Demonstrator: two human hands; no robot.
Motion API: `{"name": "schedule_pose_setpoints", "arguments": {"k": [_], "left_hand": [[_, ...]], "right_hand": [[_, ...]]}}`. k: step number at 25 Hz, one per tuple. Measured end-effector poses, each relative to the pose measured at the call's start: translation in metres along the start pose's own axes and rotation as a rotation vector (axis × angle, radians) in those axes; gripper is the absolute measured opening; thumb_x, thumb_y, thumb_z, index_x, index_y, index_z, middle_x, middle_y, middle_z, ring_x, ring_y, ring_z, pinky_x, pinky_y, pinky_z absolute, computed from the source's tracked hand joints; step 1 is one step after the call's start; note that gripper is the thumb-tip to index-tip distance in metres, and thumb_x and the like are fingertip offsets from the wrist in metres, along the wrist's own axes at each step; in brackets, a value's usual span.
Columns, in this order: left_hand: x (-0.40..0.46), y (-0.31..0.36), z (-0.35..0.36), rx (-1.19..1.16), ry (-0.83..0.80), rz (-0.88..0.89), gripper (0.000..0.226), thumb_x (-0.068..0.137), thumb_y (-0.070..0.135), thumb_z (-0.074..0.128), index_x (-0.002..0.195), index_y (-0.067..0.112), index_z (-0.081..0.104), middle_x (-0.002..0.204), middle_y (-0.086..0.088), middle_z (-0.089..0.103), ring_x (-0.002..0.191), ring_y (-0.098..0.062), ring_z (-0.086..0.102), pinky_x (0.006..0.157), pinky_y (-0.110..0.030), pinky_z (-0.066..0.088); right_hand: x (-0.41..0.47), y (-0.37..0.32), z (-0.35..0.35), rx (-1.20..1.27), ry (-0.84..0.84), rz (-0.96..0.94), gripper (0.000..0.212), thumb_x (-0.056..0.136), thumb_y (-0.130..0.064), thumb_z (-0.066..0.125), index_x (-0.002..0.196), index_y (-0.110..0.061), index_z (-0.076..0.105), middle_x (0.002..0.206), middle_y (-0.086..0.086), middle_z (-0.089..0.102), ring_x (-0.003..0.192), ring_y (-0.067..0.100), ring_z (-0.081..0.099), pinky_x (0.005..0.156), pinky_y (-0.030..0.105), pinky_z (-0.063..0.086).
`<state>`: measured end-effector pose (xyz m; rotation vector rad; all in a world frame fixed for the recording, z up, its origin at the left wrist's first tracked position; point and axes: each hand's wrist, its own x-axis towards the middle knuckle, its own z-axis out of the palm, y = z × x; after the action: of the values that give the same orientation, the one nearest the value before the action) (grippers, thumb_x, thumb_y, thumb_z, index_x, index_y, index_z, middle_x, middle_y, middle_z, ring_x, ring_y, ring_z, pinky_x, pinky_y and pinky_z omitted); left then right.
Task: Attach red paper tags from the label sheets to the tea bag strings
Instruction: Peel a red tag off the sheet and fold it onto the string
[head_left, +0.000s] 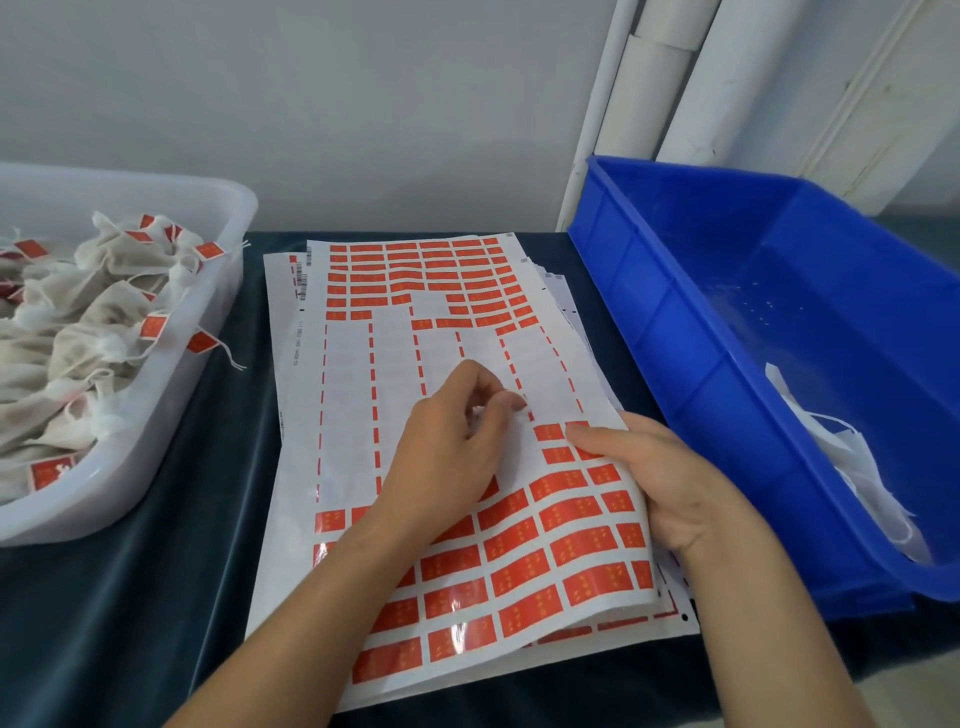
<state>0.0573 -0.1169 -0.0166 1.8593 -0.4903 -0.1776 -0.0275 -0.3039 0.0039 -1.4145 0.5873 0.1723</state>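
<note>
A stack of white label sheets (353, 395) with rows of red paper tags (524, 566) lies on the dark cloth in front of me; the top sheet's middle is stripped bare. My left hand (457, 441) rests on the sheet with fingers curled, its fingertips pinching at the sheet near a red tag (548, 431). My right hand (670, 483) holds the top sheet's right edge, lifting it, thumb on the red tags. Tea bags (67, 332) with red tags on their strings fill the clear bin at left.
A clear plastic bin (208, 332) stands at the left on the dark cloth-covered table (171, 597). A tilted blue crate (737, 364) at the right holds crumpled white paper scraps (857, 467). White pipes (665, 93) run up the wall behind.
</note>
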Motion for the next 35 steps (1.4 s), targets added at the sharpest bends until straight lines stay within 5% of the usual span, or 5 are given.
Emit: {"name": "schedule_pose_setpoints", "arguments": {"k": [10,15,24,30,35], "left_hand": [[-0.003,0.006,0.001,-0.025,-0.012,-0.011,0.007,0.104,0.038,0.057,0.098,0.039,0.057,0.092,0.029,0.065,0.095,0.012,0.062,0.067,0.000,0.048],[0.000,0.007,-0.001,-0.033,0.001,-0.081,0.008,0.105,0.036,0.056,0.106,0.043,0.054,0.099,0.020,0.067,0.089,-0.008,0.069,0.072,-0.014,0.055],[0.002,0.007,-0.006,-0.215,-0.075,-0.113,0.017,0.100,0.014,0.066,0.106,0.030,0.066,0.085,0.016,0.070,0.085,-0.006,0.071,0.067,-0.013,0.055],[0.005,0.013,-0.012,-0.311,-0.242,-0.142,0.026,0.097,-0.003,0.065,0.112,0.018,0.067,0.106,-0.009,0.071,0.096,-0.025,0.072,0.079,-0.025,0.063],[0.005,0.009,-0.009,-0.236,-0.231,-0.124,0.021,0.099,0.006,0.067,0.111,0.024,0.065,0.105,0.001,0.072,0.095,-0.020,0.072,0.079,-0.024,0.062]], "right_hand": [[0.002,0.001,0.020,0.112,0.057,-0.052,0.037,0.090,-0.037,0.076,0.121,-0.020,0.067,0.103,0.011,0.079,0.087,0.032,0.078,0.077,0.048,0.063],[0.001,0.005,0.023,0.092,0.041,-0.035,0.037,0.091,-0.038,0.076,0.123,-0.022,0.066,0.103,0.011,0.079,0.088,0.035,0.078,0.078,0.048,0.063],[0.000,0.011,0.029,0.066,0.029,-0.136,0.041,0.086,-0.042,0.076,0.124,-0.033,0.065,0.106,0.006,0.079,0.091,0.033,0.078,0.075,0.047,0.064],[-0.002,0.012,0.027,0.076,0.015,-0.116,0.042,0.085,-0.042,0.076,0.125,-0.034,0.065,0.108,0.008,0.078,0.093,0.035,0.078,0.077,0.050,0.063],[-0.006,0.011,0.030,0.058,0.026,-0.091,0.043,0.085,-0.041,0.076,0.126,-0.033,0.065,0.108,0.008,0.078,0.093,0.035,0.078,0.079,0.052,0.063]]}}
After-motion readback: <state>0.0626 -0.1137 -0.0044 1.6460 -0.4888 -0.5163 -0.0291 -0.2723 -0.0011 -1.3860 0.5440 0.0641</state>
